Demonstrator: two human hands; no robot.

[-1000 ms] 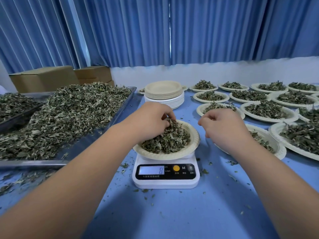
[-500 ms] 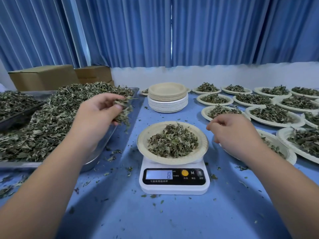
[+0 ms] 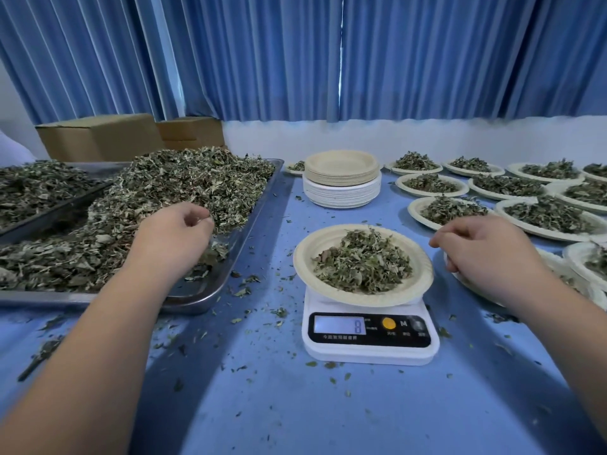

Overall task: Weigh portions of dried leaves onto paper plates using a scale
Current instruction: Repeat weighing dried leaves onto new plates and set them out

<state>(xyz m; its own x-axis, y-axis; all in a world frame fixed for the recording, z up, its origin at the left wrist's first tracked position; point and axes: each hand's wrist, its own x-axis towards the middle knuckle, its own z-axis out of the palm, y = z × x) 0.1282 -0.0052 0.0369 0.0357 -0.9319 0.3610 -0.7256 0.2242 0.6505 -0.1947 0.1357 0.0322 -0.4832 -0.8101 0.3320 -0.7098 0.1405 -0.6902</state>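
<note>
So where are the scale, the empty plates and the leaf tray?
scale [image 3: 369, 354]: head view, white base below display.
empty plates [image 3: 341, 192]: head view, side of the stack.
leaf tray [image 3: 246, 231]: head view, bare right wall.

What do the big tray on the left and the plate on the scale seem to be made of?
The tray looks like stainless steel: grey, shiny, with reflections on its rounded rim. The plate seems moulded paper pulp: matte, cream, thick rim.
</note>
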